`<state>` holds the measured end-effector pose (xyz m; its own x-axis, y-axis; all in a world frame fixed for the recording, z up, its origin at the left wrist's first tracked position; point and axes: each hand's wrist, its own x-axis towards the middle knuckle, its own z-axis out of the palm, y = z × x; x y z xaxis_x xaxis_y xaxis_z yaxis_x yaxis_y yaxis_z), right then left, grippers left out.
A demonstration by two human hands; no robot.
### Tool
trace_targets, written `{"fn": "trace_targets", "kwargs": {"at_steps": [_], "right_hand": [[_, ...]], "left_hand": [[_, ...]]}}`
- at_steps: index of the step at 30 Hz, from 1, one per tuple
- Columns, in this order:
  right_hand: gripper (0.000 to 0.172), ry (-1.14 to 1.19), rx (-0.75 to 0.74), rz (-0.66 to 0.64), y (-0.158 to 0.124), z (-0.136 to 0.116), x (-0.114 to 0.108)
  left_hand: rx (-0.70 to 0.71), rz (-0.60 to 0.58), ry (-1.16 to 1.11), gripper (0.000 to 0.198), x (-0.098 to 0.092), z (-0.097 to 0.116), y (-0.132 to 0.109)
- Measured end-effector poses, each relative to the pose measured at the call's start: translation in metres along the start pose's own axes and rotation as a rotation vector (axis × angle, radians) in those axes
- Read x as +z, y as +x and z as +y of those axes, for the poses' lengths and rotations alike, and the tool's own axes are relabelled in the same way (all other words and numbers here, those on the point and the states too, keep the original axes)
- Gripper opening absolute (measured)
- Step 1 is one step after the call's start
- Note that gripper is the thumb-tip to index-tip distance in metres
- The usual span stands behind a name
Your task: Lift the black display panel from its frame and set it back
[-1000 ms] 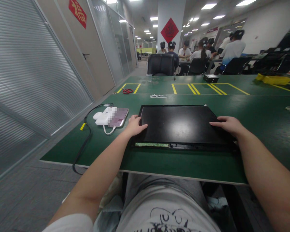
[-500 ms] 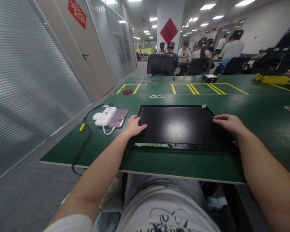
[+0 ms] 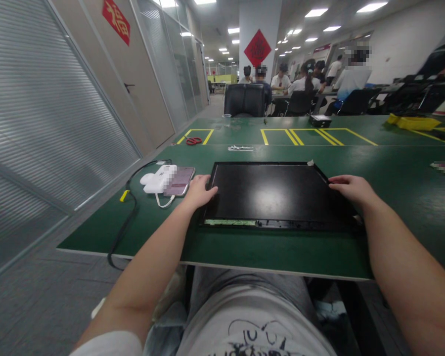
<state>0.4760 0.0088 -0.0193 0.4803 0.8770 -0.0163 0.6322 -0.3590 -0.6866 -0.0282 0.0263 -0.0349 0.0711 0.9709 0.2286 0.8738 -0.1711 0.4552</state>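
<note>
A black flat display panel (image 3: pixel 274 193) lies face up on the green table (image 3: pixel 244 247) right in front of me. A strip of green circuit board (image 3: pixel 230 222) shows along its near edge. My left hand (image 3: pixel 199 192) rests on the panel's left edge, fingers flat and spread over the rim. My right hand (image 3: pixel 350 189) lies on the right edge, fingers stretched out along the frame. Neither hand holds anything.
Left of the panel lie a phone (image 3: pixel 180 181) and a white charger (image 3: pixel 154 182) with a black cable (image 3: pixel 128 217) running off the table edge. Farther back are red scissors (image 3: pixel 193 141), small metal parts (image 3: pixel 240 148), a clear cup (image 3: pixel 226 119), a yellow tray (image 3: pixel 413 122). People sit at a far table.
My left hand has slid a little outward to the panel's left rim, and my right hand has shifted slightly farther along the right edge. The panel stays flat.
</note>
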Motion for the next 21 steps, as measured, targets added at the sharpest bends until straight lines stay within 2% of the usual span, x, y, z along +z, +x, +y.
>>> {"fn": "trace_targets", "kwargs": {"at_steps": [5,11,21], "right_hand": [[0.026,-0.02,0.015,-0.017,0.0036,0.0036,-0.0007],[0.035,-0.058,-0.003,-0.044,0.007,0.0084,0.0035],[0.031,-0.236,-0.055,-0.052,0.0028,0.0016,0.0057]], "left_hand": [[-0.051,-0.033,0.146,0.054,-0.0027,-0.0033,0.0031],[0.013,-0.084,0.233,0.045,0.0015,-0.0081,0.0046],[0.002,-0.071,0.137,0.038,0.0021,-0.0074,0.007]]}}
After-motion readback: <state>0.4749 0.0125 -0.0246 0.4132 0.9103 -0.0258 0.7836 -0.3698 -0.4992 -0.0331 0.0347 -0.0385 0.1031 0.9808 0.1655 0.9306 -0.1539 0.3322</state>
